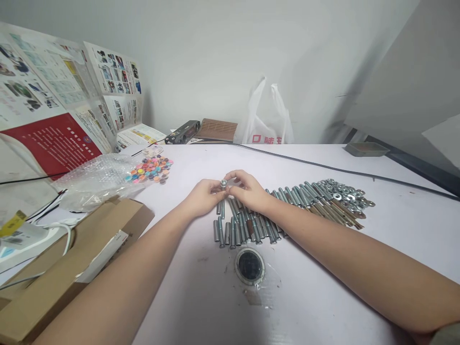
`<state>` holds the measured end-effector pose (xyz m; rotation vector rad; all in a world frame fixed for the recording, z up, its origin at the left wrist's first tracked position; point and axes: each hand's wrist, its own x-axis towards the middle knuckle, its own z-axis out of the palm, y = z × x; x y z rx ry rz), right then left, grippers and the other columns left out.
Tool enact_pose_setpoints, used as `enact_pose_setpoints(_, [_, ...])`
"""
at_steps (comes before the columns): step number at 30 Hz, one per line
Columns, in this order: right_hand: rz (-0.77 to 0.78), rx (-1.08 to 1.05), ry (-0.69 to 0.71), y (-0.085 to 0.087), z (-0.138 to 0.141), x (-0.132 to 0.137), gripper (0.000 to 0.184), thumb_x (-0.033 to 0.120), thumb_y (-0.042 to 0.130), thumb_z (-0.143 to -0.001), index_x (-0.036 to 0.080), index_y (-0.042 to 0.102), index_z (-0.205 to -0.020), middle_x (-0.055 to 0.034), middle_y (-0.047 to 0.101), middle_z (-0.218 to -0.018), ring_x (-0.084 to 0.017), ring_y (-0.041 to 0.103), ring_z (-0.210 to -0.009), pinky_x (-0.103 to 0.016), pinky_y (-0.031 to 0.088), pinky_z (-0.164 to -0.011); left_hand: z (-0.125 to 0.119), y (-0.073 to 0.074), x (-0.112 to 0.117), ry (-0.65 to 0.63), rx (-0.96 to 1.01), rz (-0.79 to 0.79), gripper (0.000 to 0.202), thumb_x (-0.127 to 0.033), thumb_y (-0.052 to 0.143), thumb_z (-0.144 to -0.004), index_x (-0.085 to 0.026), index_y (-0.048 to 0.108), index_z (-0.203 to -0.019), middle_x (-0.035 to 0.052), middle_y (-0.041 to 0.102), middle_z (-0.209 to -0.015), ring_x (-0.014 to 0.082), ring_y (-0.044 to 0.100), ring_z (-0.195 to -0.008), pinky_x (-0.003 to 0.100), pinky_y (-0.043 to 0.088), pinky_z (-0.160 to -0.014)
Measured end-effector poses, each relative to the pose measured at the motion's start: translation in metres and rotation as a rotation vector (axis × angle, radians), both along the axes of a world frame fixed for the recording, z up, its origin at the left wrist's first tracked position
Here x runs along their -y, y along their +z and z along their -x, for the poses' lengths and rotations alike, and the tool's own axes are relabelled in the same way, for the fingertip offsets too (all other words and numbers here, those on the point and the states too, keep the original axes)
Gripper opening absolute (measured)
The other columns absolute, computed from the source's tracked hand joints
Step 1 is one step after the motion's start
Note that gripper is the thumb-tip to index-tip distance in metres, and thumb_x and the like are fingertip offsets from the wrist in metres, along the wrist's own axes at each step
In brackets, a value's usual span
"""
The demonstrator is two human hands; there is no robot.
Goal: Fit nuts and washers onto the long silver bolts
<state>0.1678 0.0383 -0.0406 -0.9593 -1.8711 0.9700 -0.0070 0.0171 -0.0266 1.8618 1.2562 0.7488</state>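
A small metal fastener point(223, 183) stands up between the 2 hands near the middle of the white surface point(312, 297), at the far left end of the sorted hardware, its round, nut-like top showing. The left hand point(206, 197) is clamped on it with thumb and fingers; the right hand point(247, 192) curls in from the right, fingertips just beside the top, and whether they grip it I cannot tell. Below and to the right of the hands lie metal bolts and sleeves point(247, 229), packed side by side in rows, partly hidden by the right forearm. Farther right are brass-coloured pieces point(339, 214) and a heap of nuts and washers point(348, 195). On the near side of the bolts, a round dark disc point(249, 266) sits in a pale ring. To the far left, coloured discs point(153, 169) lie beside clear bubble wrap point(97, 177), with a cardboard box point(118, 215) nearer. Printed sheets point(53, 81) stand behind them. A dark cable point(305, 164) runs across the far side, with a shallow tray point(366, 149) at far right and a white plastic bag point(268, 115) by the wall point(201, 48).
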Motion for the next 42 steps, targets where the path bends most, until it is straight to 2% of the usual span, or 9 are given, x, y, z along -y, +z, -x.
enact_pose_setpoints(4, [0.086, -0.035, -0.023, -0.0003, 0.0002, -0.0002, 0.034, 0.026, 0.058, -0.073, 0.016, 0.058, -0.105, -0.0075, 0.062, -0.102, -0.019, 0.059, -0.087, -0.036, 0.047, -0.080, -0.0015, 0.0017, 0.0011, 0.011, -0.005, -0.001, 0.025, -0.035, 0.059, -0.083, -0.011, 0.064, -0.079, 0.0038, 0.063, -0.074, 0.0136, 0.053, -0.068, 0.024, 0.039, -0.061])
enact_pose_setpoints(9, [-0.124, -0.013, 0.104, 0.0049, 0.0000, 0.0003, 0.036, 0.020, 0.057, -0.072, 0.021, 0.064, -0.108, -0.0058, 0.062, -0.115, -0.021, 0.055, -0.103, -0.039, 0.043, -0.091, -0.0015, 0.0008, 0.0002, 0.013, 0.000, -0.005, 0.023, -0.033, 0.060, -0.082, -0.011, 0.063, -0.075, 0.0014, 0.059, -0.067, 0.0115, 0.049, -0.062, 0.024, 0.038, -0.061])
enact_pose_setpoints(12, [-0.150, -0.015, 0.122, 0.0053, 0.0003, -0.0006, 0.033, 0.017, 0.056, -0.072, 0.021, 0.066, -0.103, -0.0056, 0.063, -0.112, -0.022, 0.055, -0.106, -0.039, 0.043, -0.092, -0.0006, -0.0004, -0.0004, 0.022, -0.006, -0.009, 0.025, -0.034, 0.060, -0.082, -0.011, 0.062, -0.074, 0.0015, 0.060, -0.068, 0.0114, 0.050, -0.063, 0.023, 0.038, -0.061])
enact_pose_setpoints(21, [0.106, -0.025, -0.016, -0.0006, -0.0001, -0.0017, 0.033, 0.025, 0.057, -0.073, 0.017, 0.057, -0.105, -0.0066, 0.063, -0.099, -0.018, 0.060, -0.079, -0.036, 0.048, -0.078, -0.0027, 0.0032, 0.0023, 0.012, -0.004, 0.004, 0.024, -0.033, 0.059, -0.082, -0.010, 0.065, -0.080, 0.0037, 0.063, -0.074, 0.0129, 0.053, -0.068, 0.023, 0.039, -0.061])
enact_pose_setpoints(24, [-0.020, -0.003, 0.043, 0.0023, -0.0004, -0.0003, 0.036, 0.023, 0.058, -0.073, 0.019, 0.061, -0.109, -0.0072, 0.062, -0.112, -0.020, 0.058, -0.093, -0.037, 0.046, -0.085, -0.0022, 0.0023, 0.0011, 0.021, -0.029, -0.008, 0.023, -0.031, 0.058, -0.083, -0.010, 0.064, -0.076, 0.0022, 0.061, -0.071, 0.0107, 0.050, -0.064, 0.023, 0.037, -0.061])
enact_pose_setpoints(27, [-0.145, 0.012, 0.106, 0.0054, 0.0001, 0.0005, 0.035, 0.017, 0.058, -0.072, 0.021, 0.066, -0.106, -0.0052, 0.063, -0.112, -0.021, 0.055, -0.103, -0.038, 0.043, -0.091, -0.0009, -0.0005, -0.0012, 0.014, -0.026, -0.007, 0.023, -0.031, 0.059, -0.083, -0.010, 0.063, -0.076, 0.0021, 0.061, -0.071, 0.0109, 0.050, -0.064, 0.023, 0.037, -0.061])
enact_pose_setpoints(31, [-0.164, 0.020, 0.084, 0.0046, 0.0009, -0.0006, 0.031, 0.015, 0.057, -0.073, 0.022, 0.067, -0.101, -0.0046, 0.064, -0.107, -0.021, 0.056, -0.101, -0.038, 0.043, -0.090, -0.0008, -0.0011, -0.0018, 0.012, -0.020, -0.006, 0.025, -0.033, 0.060, -0.083, -0.010, 0.062, -0.074, 0.0016, 0.060, -0.069, 0.0105, 0.048, -0.063, 0.023, 0.036, -0.060])
enact_pose_setpoints(35, [-0.107, 0.025, 0.043, 0.0016, 0.0012, -0.0015, 0.028, 0.022, 0.058, -0.074, 0.019, 0.065, -0.101, -0.0057, 0.063, -0.108, -0.021, 0.058, -0.098, -0.037, 0.046, -0.086, -0.0016, 0.0016, 0.0002, 0.010, -0.020, 0.006, 0.021, -0.030, 0.058, -0.083, -0.011, 0.063, -0.075, 0.0006, 0.059, -0.068, 0.0098, 0.048, -0.062, 0.022, 0.036, -0.060])
enact_pose_setpoints(42, [0.093, -0.003, -0.044, -0.0002, 0.0006, 0.0000, 0.030, 0.027, 0.058, -0.074, 0.017, 0.060, -0.103, -0.0054, 0.063, -0.091, -0.019, 0.060, -0.082, -0.034, 0.048, -0.076, -0.0016, 0.0025, 0.0019, 0.012, -0.018, 0.003, 0.025, -0.035, 0.059, -0.083, -0.011, 0.064, -0.077, 0.0015, 0.061, -0.070, 0.0108, 0.050, -0.064, 0.023, 0.036, -0.060])
